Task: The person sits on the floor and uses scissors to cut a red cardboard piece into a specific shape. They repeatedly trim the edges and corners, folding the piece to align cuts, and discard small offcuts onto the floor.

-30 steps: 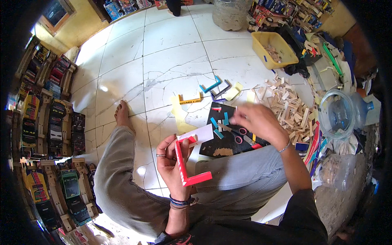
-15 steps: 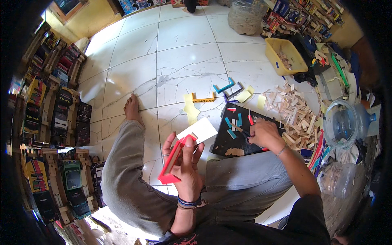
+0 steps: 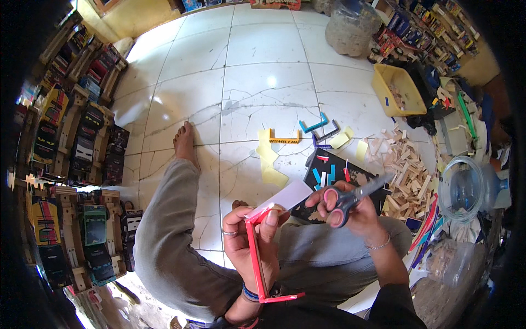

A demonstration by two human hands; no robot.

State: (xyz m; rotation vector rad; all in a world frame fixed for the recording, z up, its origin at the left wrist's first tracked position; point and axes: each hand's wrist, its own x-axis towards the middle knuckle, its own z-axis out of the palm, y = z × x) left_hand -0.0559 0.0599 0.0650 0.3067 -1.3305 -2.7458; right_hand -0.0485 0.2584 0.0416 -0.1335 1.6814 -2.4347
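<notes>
Between the thumb and fingers of my left hand (image 3: 267, 249) is a red U-shaped piece (image 3: 253, 257), its long side hanging down past my wrist. A white paper strip (image 3: 282, 198) sticks out from its upper arm. My right hand (image 3: 361, 216) is closed round the handles of a pair of scissors (image 3: 372, 187), held above the board with the blades pointing up and right, away from the paper. Under it lies a black board (image 3: 300, 213) bearing small blue, red and white strips. Past the board, blue (image 3: 313, 125) and yellow (image 3: 284, 140) U-shaped pieces rest on the floor.
A heap of small wooden sticks (image 3: 405, 175) lies right of the board. Beyond are a yellow tub (image 3: 383, 93) and a clear plastic container (image 3: 460, 189). Yellow paper scraps (image 3: 268, 162) lie on the tiles. Wooden racks (image 3: 68, 142) of dark boxy items line the left.
My right hand has lifted the scissors off the board and moved them toward my left hand. The red piece has turned, its long side now hanging lower. The view has shifted slightly.
</notes>
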